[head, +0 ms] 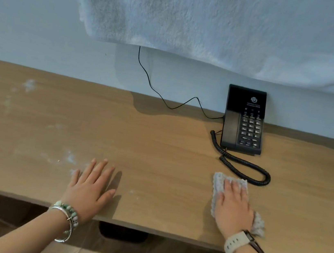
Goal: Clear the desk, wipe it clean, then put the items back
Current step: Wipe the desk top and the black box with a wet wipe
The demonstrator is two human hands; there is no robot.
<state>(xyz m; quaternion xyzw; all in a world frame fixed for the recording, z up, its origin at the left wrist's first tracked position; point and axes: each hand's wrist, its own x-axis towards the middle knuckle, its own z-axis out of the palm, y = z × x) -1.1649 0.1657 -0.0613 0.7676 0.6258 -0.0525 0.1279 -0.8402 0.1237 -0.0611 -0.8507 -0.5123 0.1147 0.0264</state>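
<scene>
- The right hand [233,206] lies flat, palm down, fingers slightly spread, pressing the grey cloth [220,189] onto the bench [159,146]; this grip suits wiping.
- The left hand [91,186] rests splayed and empty, apparently bracing.
- White residue [29,85] lies well left of the cloth grip.
- The telephone [244,120] stands beyond it, coiled cord [245,169] just ahead.

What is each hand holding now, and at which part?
The right hand presses flat on the middle of the grey cloth. The left hand holds nothing.
</scene>
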